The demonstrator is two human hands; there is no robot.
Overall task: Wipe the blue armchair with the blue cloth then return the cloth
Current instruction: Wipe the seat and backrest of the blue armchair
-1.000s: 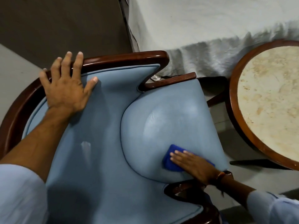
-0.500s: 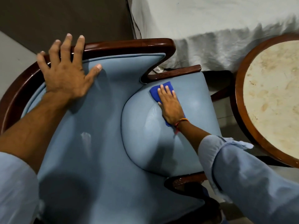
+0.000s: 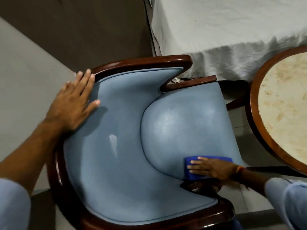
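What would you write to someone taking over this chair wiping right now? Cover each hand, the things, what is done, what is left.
Left hand: flat, fingers straight, on the blue armchair's backrest by its wooden rim.
Right hand: fingers straight, pressing the blue cloth on the seat cushion's near edge.
Done: wiping underway; extent unclear.
Left: finish wiping, return the cloth.

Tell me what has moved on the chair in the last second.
The right hand swept the blue cloth across the seat cushion to the far corner by the wooden arm, then back to the near edge, where it now presses the cloth flat. Nothing was picked up or let go. The left hand stays flat on the backrest top; the blue armchair and round table have not moved.
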